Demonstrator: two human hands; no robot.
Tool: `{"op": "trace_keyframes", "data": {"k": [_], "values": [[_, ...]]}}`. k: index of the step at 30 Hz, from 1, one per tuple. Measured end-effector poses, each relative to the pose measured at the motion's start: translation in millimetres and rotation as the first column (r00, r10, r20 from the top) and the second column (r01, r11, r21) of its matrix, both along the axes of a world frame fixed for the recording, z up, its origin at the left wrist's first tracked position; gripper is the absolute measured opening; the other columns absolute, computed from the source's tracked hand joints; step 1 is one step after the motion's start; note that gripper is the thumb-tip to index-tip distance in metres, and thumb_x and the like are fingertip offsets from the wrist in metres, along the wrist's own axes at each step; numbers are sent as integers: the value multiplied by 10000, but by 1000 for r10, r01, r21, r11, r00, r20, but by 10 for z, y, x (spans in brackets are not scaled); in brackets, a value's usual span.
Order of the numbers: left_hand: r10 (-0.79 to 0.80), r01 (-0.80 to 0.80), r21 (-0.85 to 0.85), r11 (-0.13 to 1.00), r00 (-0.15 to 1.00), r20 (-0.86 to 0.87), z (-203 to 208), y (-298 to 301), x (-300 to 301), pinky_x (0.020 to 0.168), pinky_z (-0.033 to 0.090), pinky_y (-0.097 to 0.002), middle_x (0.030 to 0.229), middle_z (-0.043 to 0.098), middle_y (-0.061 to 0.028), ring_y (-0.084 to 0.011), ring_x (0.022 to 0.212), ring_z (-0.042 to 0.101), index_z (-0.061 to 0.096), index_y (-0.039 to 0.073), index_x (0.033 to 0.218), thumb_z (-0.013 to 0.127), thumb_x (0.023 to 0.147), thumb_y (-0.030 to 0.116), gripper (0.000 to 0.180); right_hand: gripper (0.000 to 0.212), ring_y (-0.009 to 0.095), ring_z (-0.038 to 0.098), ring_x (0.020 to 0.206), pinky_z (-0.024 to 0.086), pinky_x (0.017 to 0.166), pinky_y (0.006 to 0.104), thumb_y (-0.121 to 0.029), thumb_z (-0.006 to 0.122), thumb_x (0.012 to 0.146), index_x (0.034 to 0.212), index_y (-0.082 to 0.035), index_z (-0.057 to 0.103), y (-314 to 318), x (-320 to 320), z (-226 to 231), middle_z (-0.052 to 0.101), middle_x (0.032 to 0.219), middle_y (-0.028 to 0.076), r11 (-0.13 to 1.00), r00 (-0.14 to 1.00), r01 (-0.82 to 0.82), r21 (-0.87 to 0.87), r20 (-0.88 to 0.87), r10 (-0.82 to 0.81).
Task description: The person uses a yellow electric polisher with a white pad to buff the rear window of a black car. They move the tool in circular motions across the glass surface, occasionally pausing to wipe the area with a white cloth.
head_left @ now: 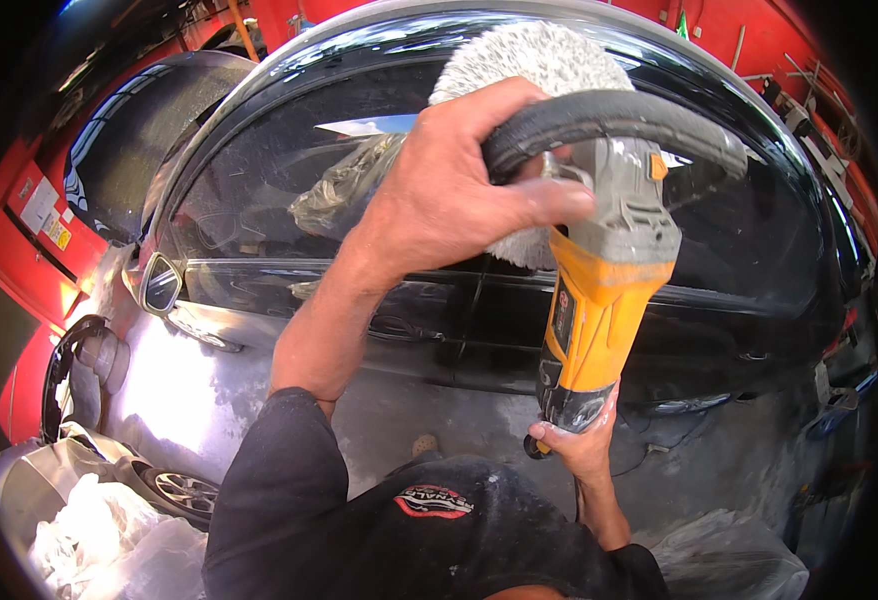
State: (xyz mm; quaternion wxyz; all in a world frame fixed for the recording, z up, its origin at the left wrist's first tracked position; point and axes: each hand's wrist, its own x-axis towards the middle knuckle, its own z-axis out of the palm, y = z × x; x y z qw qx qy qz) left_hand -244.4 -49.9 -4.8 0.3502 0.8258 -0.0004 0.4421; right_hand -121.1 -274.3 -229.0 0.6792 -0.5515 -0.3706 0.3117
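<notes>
A yellow and grey power polisher [604, 310] is held up at the side of a black car [399, 290]. My left hand [444, 185] wraps the black loop handle [614, 112] near the tool's head, its thumb lying along the grey housing. Lower down, my right hand [584, 440] grips the dark rear end of the body. The white wool pad [534, 60] shows beyond my left hand, in front of the car's windows and roof edge. Whether the pad touches the car, I cannot tell.
At the left are the car's side mirror [162, 285] and a red cabinet [34, 270]. A wheel [179, 490] and crumpled plastic sheeting [109, 545] lie at the lower left. More clear plastic [729, 555] lies at the lower right, near a dark cord [659, 448] on the grey floor.
</notes>
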Motion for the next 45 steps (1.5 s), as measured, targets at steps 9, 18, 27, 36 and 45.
{"op": "trace_keyframes", "data": {"k": [9,18,27,36,45], "values": [[372,-206,-388,898,827,422,-254,1246,-1003,443,353,-218,708,578,28,-40,484,442,656,11,1057,800,900,191,279,1258,237,312,1480,285,1186,369,13,824,699,1615,-10,-38,1162,-558,571,281,1616,181,938,938,-337,82,119,327],[519,-392,-387,835,795,315,171,2096,-1526,442,316,-229,562,432,53,-45,441,337,582,87,872,780,925,246,260,1145,288,457,1386,312,1170,371,2,712,787,1601,-4,-94,2023,-812,1143,421,1506,260,860,849,-510,-16,154,506],[479,-355,-401,845,836,268,374,2168,-1228,440,310,-225,556,405,68,-40,442,321,610,87,921,788,918,268,254,1118,382,550,1265,392,1100,399,-44,689,805,1548,83,-137,1899,-710,1319,480,1370,355,873,866,-480,88,210,454],[385,-267,-393,880,885,260,728,1882,-873,447,311,-225,565,410,67,-38,450,330,620,83,932,785,919,286,262,1133,253,327,1439,270,1182,354,29,728,797,1566,83,-104,1396,-569,1650,270,1564,245,879,892,-452,153,63,448],[307,-216,-353,910,924,228,737,1524,-43,458,300,-226,569,392,76,-35,451,316,592,100,906,752,946,298,257,1117,349,530,1296,387,1104,379,-32,701,824,1546,90,-144,992,-96,1550,447,1420,341,938,944,-302,169,187,271]]}}
